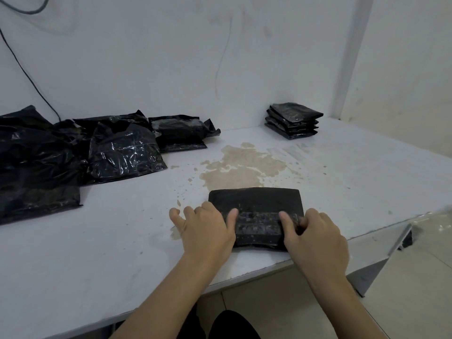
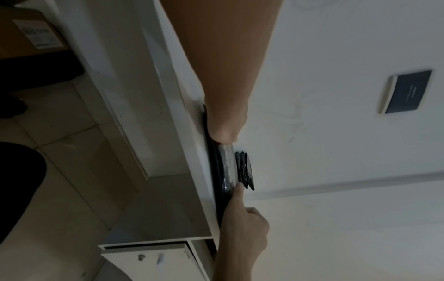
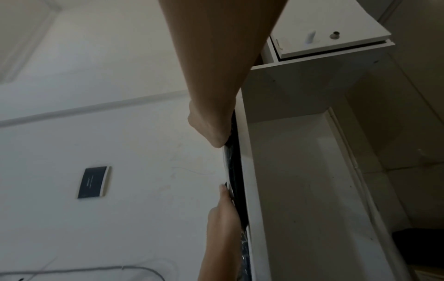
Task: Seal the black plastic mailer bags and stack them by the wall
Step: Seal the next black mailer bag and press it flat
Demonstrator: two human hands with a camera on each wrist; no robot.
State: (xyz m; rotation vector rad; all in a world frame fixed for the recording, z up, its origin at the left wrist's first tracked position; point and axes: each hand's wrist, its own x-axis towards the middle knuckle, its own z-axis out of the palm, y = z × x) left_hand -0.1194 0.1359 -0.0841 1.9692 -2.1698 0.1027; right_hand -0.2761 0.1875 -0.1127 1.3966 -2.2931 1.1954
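Both hands press one black mailer bag (image 1: 254,204) flat at the near edge of the surface (image 1: 342,172): left hand (image 1: 205,228) on its left end, right hand (image 1: 315,236) on its right, thumbs extended inward, right fingers curled over its edge.

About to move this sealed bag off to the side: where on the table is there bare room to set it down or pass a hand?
Bare tabletop runs from the bag under both hands to the stack by the wall; the brown stain marks its left part. The near-left corner in front of the loose bags is also free. The far left is crowded with those bags.
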